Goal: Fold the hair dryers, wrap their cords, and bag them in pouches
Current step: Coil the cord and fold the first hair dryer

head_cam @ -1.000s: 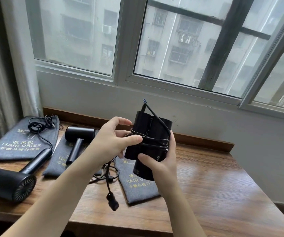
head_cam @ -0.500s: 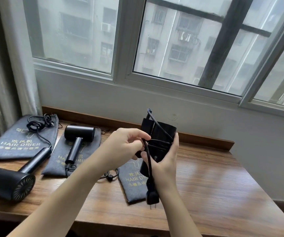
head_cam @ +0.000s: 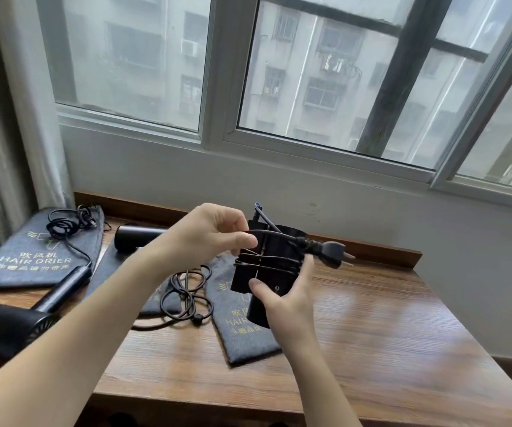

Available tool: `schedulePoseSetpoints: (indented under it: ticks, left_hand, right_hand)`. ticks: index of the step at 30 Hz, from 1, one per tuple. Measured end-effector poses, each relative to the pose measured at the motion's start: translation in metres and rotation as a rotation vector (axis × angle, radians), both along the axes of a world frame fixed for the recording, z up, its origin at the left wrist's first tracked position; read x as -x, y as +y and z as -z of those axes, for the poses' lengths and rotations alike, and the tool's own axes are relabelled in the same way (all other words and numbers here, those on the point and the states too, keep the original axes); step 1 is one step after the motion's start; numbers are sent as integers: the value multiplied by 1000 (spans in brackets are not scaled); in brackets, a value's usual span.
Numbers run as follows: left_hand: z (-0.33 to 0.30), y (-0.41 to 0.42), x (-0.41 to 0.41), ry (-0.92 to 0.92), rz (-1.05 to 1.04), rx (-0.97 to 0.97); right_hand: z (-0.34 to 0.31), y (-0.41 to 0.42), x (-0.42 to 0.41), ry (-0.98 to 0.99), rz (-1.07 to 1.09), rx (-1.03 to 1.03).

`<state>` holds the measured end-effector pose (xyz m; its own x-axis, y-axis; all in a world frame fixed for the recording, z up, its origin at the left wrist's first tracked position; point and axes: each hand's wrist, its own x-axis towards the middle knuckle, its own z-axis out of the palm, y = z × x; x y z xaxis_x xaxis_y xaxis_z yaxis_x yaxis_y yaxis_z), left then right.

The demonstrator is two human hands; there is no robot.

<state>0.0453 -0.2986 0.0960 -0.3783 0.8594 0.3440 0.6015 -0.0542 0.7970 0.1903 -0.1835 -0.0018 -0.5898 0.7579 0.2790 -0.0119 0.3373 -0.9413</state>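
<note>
We see our right hand [head_cam: 282, 298] curled round the folded hair dryer [head_cam: 267, 269], holding it upright above the wooden table [head_cam: 372, 349]: the thumb presses the front face near its lower half, and the fingers reach round the right side over the cord turns. Several turns of cord [head_cam: 267, 261] already band the dryer's middle. Our left hand [head_cam: 214, 234] pinches the free end of that cord between thumb and forefinger at the dryer's upper left, the other fingers curled loosely behind. From the pinch the cord runs right across the top of the dryer to the plug [head_cam: 330, 251], which sticks out past the right edge with its prongs pointing right, in the air and touching nothing else.

On the table lie 3 grey pouches. The nearest pouch [head_cam: 242, 328] sits flat just under the held dryer. A middle pouch [head_cam: 162, 303] has a second dryer [head_cam: 134, 240] resting on top of it and a loose coil of cord [head_cam: 187, 300] spilling over its right edge. The far-left pouch [head_cam: 33, 257] carries another tangle of cord [head_cam: 66, 220] on its upper part; that cord leads down to a third dryer [head_cam: 11, 322] lying at the table's left edge. Whether any pouch holds something inside, we cannot tell.
</note>
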Motion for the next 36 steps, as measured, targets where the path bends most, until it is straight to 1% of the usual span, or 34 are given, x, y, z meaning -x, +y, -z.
schedulePoseSetpoints:
  ticks: [3,6,10,14,16,19,23,25,27,32,36]
  left_hand:
    - [13,6,5,-91,5,-61]
    - [29,13,7,-70,-107,-99]
    - [43,18,11,-200,-245,-225]
    - [55,23,23,-231,-274,-231]
    - [60,27,24,-198,-294,-201]
    - [61,31,20,-68,-333,-176]
    - [67,41,18,127,-365,-45]
    - [72,47,20,167,-359,33]
    - [73,51,21,179,-323,118]
    - [67,59,25,328,-180,504]
    - [63,64,24,451,-130,599]
  right_hand:
    - [2,-2,0,-38,-25,18]
    - [9,-1,-1,-43,-27,80]
    - [17,3,-4,-51,-57,145]
    - [26,9,-7,-47,-80,225]
    - [32,12,-7,-61,-91,252]
    - [38,16,-6,-67,-106,272]
    - [48,22,-6,-95,-126,247]
    - [53,24,-5,-136,-132,227]
    - [58,27,-5,-158,-124,237]
    - [72,35,-8,-197,-136,246]
    - [79,34,-9,-216,-146,278]
